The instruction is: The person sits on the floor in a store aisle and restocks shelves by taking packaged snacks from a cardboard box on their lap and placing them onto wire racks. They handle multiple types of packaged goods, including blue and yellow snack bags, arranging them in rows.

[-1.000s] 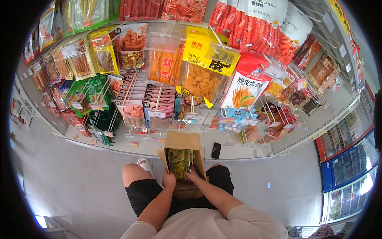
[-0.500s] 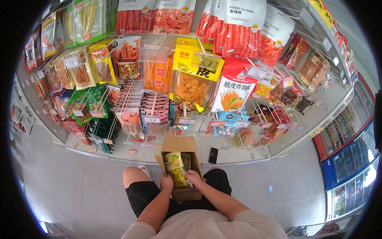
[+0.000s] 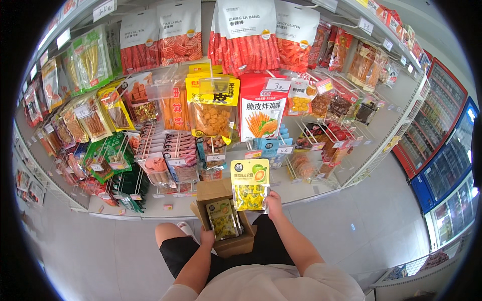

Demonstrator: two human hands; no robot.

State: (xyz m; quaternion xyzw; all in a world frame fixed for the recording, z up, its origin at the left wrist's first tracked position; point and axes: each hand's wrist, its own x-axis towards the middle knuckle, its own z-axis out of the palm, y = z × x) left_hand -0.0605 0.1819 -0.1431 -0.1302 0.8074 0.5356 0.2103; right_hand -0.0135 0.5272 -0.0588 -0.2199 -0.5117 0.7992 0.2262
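Observation:
A yellow and white packet of candy (image 3: pixel 250 186) with a fruit picture stands upright in front of the shelf, its right edge pinched in my right hand (image 3: pixel 273 204). Below it an open cardboard box (image 3: pixel 240 246) rests between my thighs with its flaps up. My left hand (image 3: pixel 207 237) grips the box at its left side; its fingertips are partly hidden. More candy packets (image 3: pixel 223 218) of the same kind lie inside the box.
Snack bags hang on hooks across the shelf (image 3: pixel 321 192) ahead, among them a red and white bag (image 3: pixel 260 108) and a yellow bag (image 3: pixel 213 108). Several price tags stick out on the hooks. Red and blue glass-door coolers (image 3: pixel 427 120) stand at the far right.
My right hand has drawn one candy packet out of the box and raised it to the right, toward the shelf. My left hand stays on the box. The view has shifted rightward.

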